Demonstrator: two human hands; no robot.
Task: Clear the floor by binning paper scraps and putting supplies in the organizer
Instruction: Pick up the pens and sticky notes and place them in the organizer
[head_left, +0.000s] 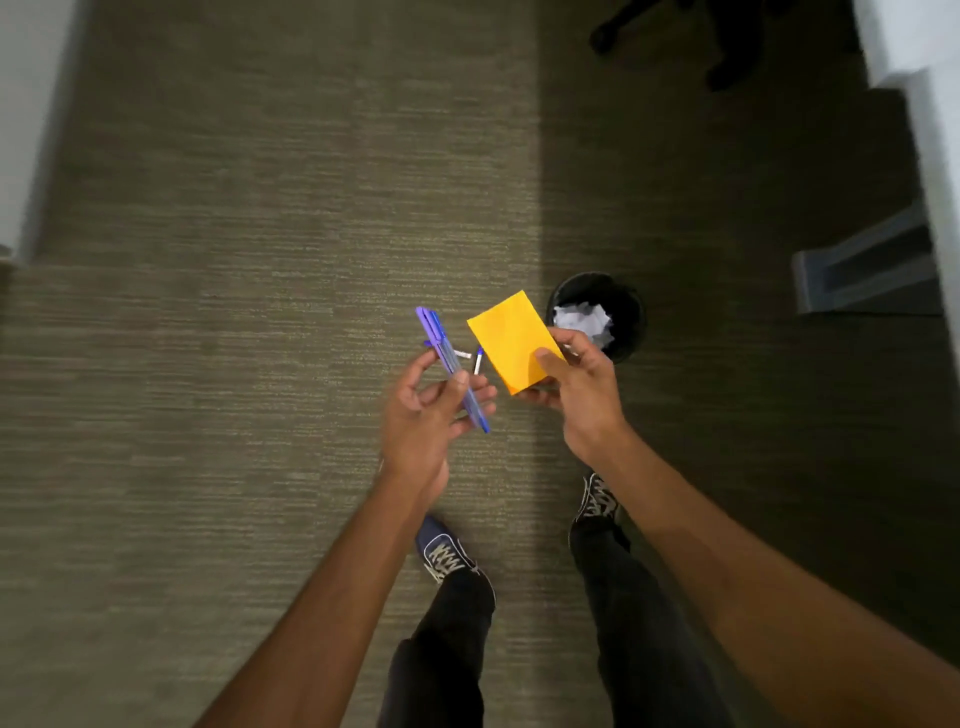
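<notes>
My left hand (426, 410) grips a bundle of blue pens (447, 358), held tilted with their caps pointing away from me. A small white-and-blue piece (477, 361) shows between my two hands; I cannot tell whether it is held or lies on the carpet. My right hand (582, 384) pinches an orange pad of sticky notes (511, 340) by its near corner. Just beyond my right hand stands a round black bin (631, 306) with crumpled white paper scraps (579, 319) inside. No organizer is in view.
Brown-grey carpet (260, 260) covers the floor. A grey step or low shelf (867, 275) sits at the right by a white wall. Black chair legs (675, 26) reach in at the top. My two shoes (447, 551) stand below my hands.
</notes>
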